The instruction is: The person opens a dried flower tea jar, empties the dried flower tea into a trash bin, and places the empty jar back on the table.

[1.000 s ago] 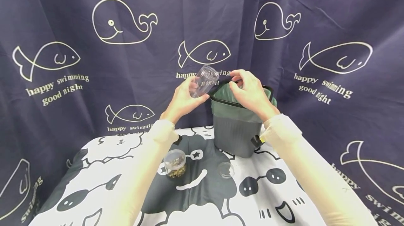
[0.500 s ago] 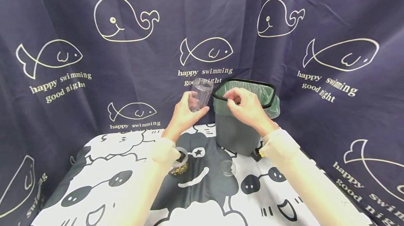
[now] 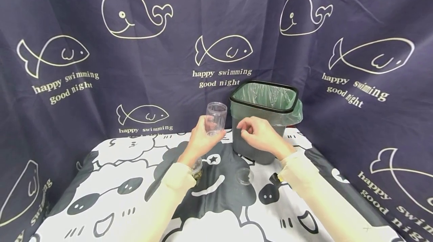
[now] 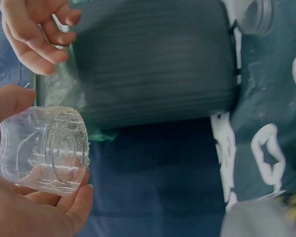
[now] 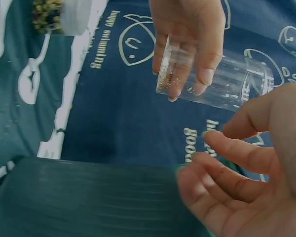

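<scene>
In the head view my left hand (image 3: pixel 200 141) grips a clear plastic jar (image 3: pixel 218 115), upright with its lid off. Small specks cling near the base of this jar (image 5: pixel 163 81) in the right wrist view; otherwise it looks hollow. My right hand (image 3: pixel 259 135) hovers in front of the bin, fingers loosely bent and holding nothing. The dark grey bin (image 3: pixel 252 155) has a green liner (image 3: pixel 270 95) folded over under its black rim. A round clear lid (image 3: pixel 245 176) lies on the cloth.
Partly behind my left wrist stands a second clear jar (image 3: pixel 197 167) with yellowish dried bits inside. A cartoon-printed cloth (image 3: pixel 216 227) covers the table. Dark blue printed curtains (image 3: pixel 142 65) hang behind and at both sides.
The jar has come down from a tilt beside the bin to upright. My right hand has dropped from over the bin's opening to its front. The view has shifted slightly.
</scene>
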The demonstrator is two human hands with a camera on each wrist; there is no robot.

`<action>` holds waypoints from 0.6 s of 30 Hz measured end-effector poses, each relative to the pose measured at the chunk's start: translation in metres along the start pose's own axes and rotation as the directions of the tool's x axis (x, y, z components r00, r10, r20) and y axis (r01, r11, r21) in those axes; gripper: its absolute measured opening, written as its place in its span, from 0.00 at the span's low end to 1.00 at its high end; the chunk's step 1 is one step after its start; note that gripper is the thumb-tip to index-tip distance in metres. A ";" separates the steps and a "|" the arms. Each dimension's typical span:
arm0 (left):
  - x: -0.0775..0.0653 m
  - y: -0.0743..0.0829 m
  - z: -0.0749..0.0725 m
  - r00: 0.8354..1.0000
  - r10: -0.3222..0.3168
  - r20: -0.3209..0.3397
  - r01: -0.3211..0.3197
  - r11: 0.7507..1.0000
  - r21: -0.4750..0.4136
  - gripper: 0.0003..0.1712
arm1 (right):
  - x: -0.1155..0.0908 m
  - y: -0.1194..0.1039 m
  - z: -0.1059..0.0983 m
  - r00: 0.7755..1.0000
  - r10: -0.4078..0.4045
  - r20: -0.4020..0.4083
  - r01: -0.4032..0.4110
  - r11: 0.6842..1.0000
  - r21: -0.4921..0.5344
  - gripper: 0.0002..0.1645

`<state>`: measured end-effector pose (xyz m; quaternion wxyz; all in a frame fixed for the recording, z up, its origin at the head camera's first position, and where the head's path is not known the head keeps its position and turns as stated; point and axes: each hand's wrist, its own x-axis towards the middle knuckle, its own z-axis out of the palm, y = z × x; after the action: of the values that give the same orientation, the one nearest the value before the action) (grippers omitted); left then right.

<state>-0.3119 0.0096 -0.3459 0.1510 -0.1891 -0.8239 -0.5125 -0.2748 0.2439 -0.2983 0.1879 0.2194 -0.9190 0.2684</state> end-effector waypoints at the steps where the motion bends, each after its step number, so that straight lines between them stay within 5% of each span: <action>1: -0.002 -0.001 0.002 1.000 -0.007 -0.001 0.007 1.000 -0.002 0.39 | -0.001 0.003 0.003 1.000 0.002 0.016 -0.002 1.000 -0.004 0.12; 11: -0.018 -0.014 0.019 0.997 -0.069 0.025 0.068 0.996 0.052 0.36 | -0.013 0.030 0.032 0.989 -0.015 0.148 0.022 0.998 -0.051 0.17; 18: -0.031 -0.021 0.030 0.991 -0.103 0.085 0.095 0.992 0.087 0.34 | -0.026 0.045 0.053 0.949 -0.017 0.314 0.055 0.992 -0.112 0.28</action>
<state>-0.2964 0.0236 -0.3894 0.0960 -0.1644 -0.8587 -0.4758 -0.2876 0.2553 -0.3700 0.0577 0.2644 -0.9474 0.1711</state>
